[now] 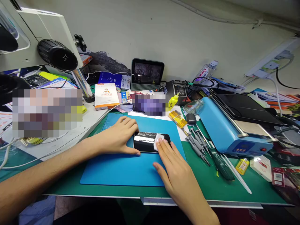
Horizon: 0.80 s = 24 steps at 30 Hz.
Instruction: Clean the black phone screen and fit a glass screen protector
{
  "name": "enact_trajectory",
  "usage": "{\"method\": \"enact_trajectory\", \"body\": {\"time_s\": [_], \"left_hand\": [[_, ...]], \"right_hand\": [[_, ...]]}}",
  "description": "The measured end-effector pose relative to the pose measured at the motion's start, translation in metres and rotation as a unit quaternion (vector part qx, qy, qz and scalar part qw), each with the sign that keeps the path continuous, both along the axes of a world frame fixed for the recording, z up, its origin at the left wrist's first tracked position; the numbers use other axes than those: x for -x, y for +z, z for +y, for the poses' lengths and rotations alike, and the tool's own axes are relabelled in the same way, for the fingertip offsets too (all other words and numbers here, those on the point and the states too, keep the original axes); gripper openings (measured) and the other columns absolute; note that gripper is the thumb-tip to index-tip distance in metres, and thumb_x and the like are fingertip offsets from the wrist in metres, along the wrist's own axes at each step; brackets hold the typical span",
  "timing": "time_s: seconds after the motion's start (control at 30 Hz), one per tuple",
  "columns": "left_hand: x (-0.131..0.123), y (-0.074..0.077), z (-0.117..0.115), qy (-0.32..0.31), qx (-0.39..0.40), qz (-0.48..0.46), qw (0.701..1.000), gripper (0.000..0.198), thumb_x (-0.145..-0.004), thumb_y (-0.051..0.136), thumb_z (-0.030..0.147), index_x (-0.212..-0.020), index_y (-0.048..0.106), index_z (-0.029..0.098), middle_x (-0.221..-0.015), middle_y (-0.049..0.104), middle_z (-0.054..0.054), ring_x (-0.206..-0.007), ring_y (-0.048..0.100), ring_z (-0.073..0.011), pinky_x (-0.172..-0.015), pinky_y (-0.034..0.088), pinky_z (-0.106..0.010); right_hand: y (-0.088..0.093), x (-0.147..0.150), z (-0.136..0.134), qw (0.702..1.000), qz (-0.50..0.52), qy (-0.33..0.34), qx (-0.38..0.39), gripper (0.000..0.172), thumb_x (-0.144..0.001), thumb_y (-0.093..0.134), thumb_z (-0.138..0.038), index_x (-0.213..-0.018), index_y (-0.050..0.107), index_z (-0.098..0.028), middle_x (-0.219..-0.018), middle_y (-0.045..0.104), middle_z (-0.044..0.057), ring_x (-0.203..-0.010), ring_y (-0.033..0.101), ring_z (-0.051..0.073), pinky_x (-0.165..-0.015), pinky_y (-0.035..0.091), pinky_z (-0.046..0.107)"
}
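A smartphone [145, 145] with a dark, glossy screen lies sideways on a blue work mat [117, 168]. My left hand [123, 136] grips its left end, with the thumb along the near edge and the other fingers at the far side. Under the fingertips of my right hand [174, 165] is a small white wipe [157, 142], pressed against the right part of the screen. The right fingers are close together and the thumb stands apart, off the phone. Reflections cross the glass, and the phone's right end is partly covered by the right hand.
Right of the mat lie several screwdrivers [198, 145], a green-handled tool [221, 164] and a blue machine [217, 131]. A microscope stand [82, 82] rises at left. Behind are a white box [106, 95], a smart display [147, 73] and a yellow bottle [172, 101].
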<state>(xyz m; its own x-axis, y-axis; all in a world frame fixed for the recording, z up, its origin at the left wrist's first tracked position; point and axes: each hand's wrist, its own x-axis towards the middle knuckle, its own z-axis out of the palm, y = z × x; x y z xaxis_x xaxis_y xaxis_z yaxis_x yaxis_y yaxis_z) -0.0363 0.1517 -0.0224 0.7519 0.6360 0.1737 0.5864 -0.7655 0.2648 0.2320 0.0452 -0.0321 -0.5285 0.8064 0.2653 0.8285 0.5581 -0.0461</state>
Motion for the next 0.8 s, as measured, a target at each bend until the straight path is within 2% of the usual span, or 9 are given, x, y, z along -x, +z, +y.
{"method": "enact_trajectory", "body": {"time_s": [0.1, 0.27, 0.33, 0.53, 0.7, 0.8], "left_hand": [[0.000, 0.000, 0.000, -0.003, 0.001, 0.005, 1.000, 0.067, -0.085, 0.065, 0.077, -0.115, 0.059, 0.017, -0.114, 0.061, -0.010, -0.112, 0.055, -0.0331, -0.107, 0.038, -0.050], [0.001, 0.000, 0.000, 0.004, 0.001, -0.005, 1.000, 0.065, -0.083, 0.069, 0.074, -0.114, 0.060, 0.017, -0.113, 0.061, -0.011, -0.114, 0.054, -0.0340, -0.105, 0.040, -0.049], [0.000, 0.000, 0.000, 0.004, 0.001, -0.007, 1.000, 0.065, -0.083, 0.070, 0.074, -0.114, 0.060, 0.017, -0.113, 0.061, -0.011, -0.114, 0.054, -0.0341, -0.104, 0.040, -0.049], [0.001, 0.000, 0.001, -0.010, -0.006, -0.001, 1.000, 0.065, -0.085, 0.066, 0.076, -0.112, 0.060, 0.017, -0.111, 0.061, -0.010, -0.109, 0.055, -0.0319, -0.105, 0.038, -0.049], [0.001, 0.001, 0.001, -0.007, -0.016, 0.017, 1.000, 0.064, -0.087, 0.065, 0.074, -0.113, 0.059, 0.015, -0.111, 0.060, -0.011, -0.110, 0.054, -0.0330, -0.104, 0.040, -0.049], [0.000, 0.001, 0.001, -0.004, -0.018, 0.018, 1.000, 0.065, -0.087, 0.064, 0.075, -0.111, 0.059, 0.015, -0.110, 0.060, -0.011, -0.108, 0.055, -0.0323, -0.103, 0.040, -0.050]], "right_hand": [[0.000, 0.000, -0.012, 1.000, -0.011, 0.012, 0.001, 0.061, -0.107, 0.050, -0.034, -0.160, 0.039, -0.007, -0.164, 0.042, 0.016, -0.152, 0.042, 0.029, -0.123, 0.044, 0.052], [0.002, 0.016, 0.016, 1.000, -0.005, -0.002, 0.023, 0.057, -0.110, 0.044, -0.039, -0.156, 0.046, -0.006, -0.163, 0.042, 0.017, -0.152, 0.041, 0.031, -0.125, 0.039, 0.054], [0.004, 0.020, 0.020, 1.000, -0.007, -0.001, 0.023, 0.058, -0.110, 0.044, -0.041, -0.155, 0.047, -0.005, -0.163, 0.041, 0.017, -0.152, 0.041, 0.031, -0.125, 0.039, 0.055], [0.007, 0.019, -0.008, 0.999, -0.025, 0.030, 0.009, 0.060, -0.108, 0.049, -0.039, -0.157, 0.045, -0.005, -0.163, 0.043, 0.017, -0.152, 0.042, 0.031, -0.122, 0.045, 0.052], [0.006, 0.033, 0.019, 1.000, -0.009, 0.013, 0.020, 0.057, -0.109, 0.046, -0.039, -0.155, 0.047, -0.005, -0.163, 0.042, 0.018, -0.152, 0.042, 0.031, -0.125, 0.040, 0.054], [0.007, 0.034, 0.014, 1.000, -0.003, 0.011, 0.014, 0.057, -0.109, 0.046, -0.039, -0.154, 0.049, -0.004, -0.162, 0.044, 0.019, -0.151, 0.043, 0.032, -0.124, 0.041, 0.055]]}}
